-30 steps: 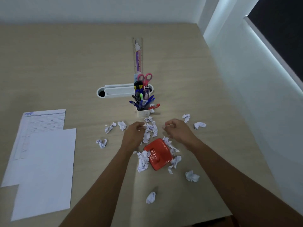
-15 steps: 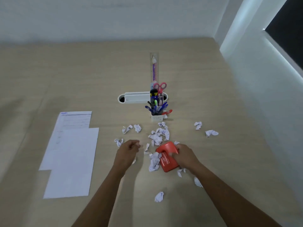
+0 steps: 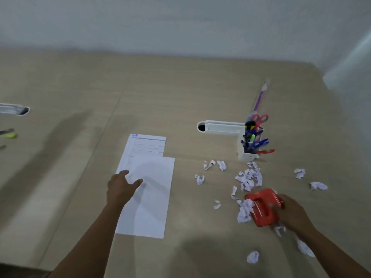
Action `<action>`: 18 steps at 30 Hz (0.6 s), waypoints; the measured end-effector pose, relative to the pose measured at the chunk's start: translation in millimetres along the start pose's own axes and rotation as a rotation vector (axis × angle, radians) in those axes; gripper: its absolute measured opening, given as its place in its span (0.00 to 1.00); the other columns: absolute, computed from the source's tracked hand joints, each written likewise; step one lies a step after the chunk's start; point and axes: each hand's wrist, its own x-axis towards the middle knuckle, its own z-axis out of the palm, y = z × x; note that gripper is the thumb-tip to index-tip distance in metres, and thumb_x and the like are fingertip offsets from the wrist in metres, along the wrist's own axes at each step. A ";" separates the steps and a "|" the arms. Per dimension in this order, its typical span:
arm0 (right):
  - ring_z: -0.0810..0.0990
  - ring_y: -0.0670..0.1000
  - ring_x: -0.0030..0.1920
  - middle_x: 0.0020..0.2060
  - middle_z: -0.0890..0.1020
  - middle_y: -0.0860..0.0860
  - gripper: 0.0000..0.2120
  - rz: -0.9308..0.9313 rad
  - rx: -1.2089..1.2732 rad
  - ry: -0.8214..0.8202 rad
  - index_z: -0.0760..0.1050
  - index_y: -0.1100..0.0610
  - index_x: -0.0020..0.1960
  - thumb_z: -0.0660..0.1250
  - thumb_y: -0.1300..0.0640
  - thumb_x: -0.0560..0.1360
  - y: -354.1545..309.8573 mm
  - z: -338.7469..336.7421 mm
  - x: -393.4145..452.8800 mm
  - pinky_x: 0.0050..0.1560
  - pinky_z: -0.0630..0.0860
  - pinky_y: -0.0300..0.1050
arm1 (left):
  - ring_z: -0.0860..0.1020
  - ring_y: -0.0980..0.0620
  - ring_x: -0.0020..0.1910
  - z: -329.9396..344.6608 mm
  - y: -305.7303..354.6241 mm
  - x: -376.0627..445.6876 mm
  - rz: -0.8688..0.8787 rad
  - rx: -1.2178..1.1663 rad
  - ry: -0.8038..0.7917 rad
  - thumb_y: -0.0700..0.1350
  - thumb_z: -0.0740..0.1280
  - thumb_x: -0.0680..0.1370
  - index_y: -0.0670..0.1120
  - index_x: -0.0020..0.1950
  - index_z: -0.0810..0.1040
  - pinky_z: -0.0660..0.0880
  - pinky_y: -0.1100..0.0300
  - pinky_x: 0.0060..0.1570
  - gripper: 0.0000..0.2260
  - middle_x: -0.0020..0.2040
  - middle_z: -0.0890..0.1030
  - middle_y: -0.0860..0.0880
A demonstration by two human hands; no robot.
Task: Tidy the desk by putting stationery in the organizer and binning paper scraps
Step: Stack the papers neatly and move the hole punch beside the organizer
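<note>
A red hole punch (image 3: 263, 207) lies on the desk among several crumpled white paper scraps (image 3: 249, 178). My right hand (image 3: 292, 212) grips its right side. My left hand (image 3: 120, 187) hovers with spread fingers over the left edge of two white paper sheets (image 3: 149, 185). A white organizer cup (image 3: 248, 155) stands at the right, packed with pens, markers and pink-handled scissors (image 3: 260, 118). More scraps lie further right (image 3: 318, 185) and near the front (image 3: 253, 257).
A ruler (image 3: 261, 97) lies behind the organizer. A white cable-slot cover (image 3: 220, 127) sits in the desk beside it, another (image 3: 15, 109) at far left. Green and dark stationery items (image 3: 8, 134) lie at the left edge. A wall borders the desk's far side.
The view has swung left. My left hand moved away from the scraps to the paper sheets. My right hand stays on the red hole punch.
</note>
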 end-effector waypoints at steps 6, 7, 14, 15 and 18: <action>0.79 0.58 0.46 0.45 0.82 0.56 0.11 0.078 -0.120 0.056 0.80 0.57 0.59 0.70 0.56 0.77 -13.2 10.0 2.8 0.50 0.69 0.49 | 0.68 0.38 0.68 1.5 -30.7 42.2 -0.095 0.185 -0.015 0.69 0.76 0.62 0.37 0.70 0.62 0.72 0.44 0.61 0.51 0.67 0.69 0.38; 0.79 0.59 0.46 0.46 0.83 0.57 0.11 0.095 -0.131 0.067 0.80 0.58 0.59 0.70 0.57 0.77 -14.8 11.1 3.2 0.50 0.69 0.49 | 0.69 0.38 0.67 5.9 -32.2 44.3 -0.089 0.214 -0.011 0.68 0.77 0.62 0.36 0.70 0.62 0.72 0.45 0.61 0.51 0.67 0.69 0.38; 0.80 0.64 0.52 0.53 0.82 0.60 0.13 0.265 -0.292 0.129 0.77 0.57 0.61 0.66 0.55 0.77 -27.6 17.8 3.4 0.55 0.75 0.55 | 0.76 0.40 0.62 13.8 -43.3 60.3 -0.120 0.014 -0.115 0.59 0.76 0.69 0.42 0.67 0.73 0.75 0.47 0.60 0.33 0.62 0.77 0.42; 0.79 0.65 0.55 0.56 0.81 0.61 0.16 0.267 -0.369 0.221 0.76 0.55 0.63 0.66 0.54 0.76 -35.4 20.4 1.3 0.56 0.75 0.58 | 0.77 0.40 0.61 14.2 -44.3 57.6 -0.073 -0.030 -0.110 0.56 0.74 0.72 0.43 0.66 0.76 0.75 0.49 0.58 0.28 0.61 0.79 0.42; 0.78 0.67 0.58 0.59 0.80 0.62 0.19 0.064 -0.321 0.447 0.75 0.56 0.66 0.68 0.55 0.75 -83.6 42.6 -15.3 0.57 0.76 0.61 | 0.78 0.40 0.60 11.8 -42.7 39.4 0.011 -0.261 -0.093 0.47 0.67 0.79 0.43 0.67 0.75 0.73 0.52 0.57 0.18 0.63 0.80 0.43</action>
